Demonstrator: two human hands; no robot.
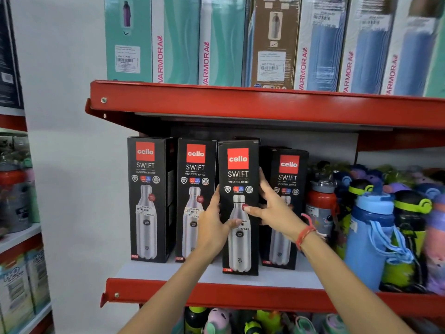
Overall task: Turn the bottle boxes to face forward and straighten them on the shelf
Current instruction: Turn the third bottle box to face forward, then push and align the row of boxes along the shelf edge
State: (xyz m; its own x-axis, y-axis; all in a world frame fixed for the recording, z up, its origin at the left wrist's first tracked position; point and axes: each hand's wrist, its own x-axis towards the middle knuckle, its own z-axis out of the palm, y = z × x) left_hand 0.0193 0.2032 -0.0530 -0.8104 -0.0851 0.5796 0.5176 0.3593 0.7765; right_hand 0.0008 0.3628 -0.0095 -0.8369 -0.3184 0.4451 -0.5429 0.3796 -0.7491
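Several black Cello Swift bottle boxes stand upright on the middle shelf, fronts facing me. The third box stands nearer the shelf's front edge than the others. My left hand grips its left side, thumb across the front. My right hand grips its right side, thumb on the front and fingers along the edge. The leftmost box and second box stand further back. The fourth box is partly hidden behind my right hand.
Loose plastic bottles in blue, red and green crowd the shelf's right part. Tall teal and blue Varmora boxes fill the upper red shelf. More bottles lie on the shelf below. A second rack stands at the left.
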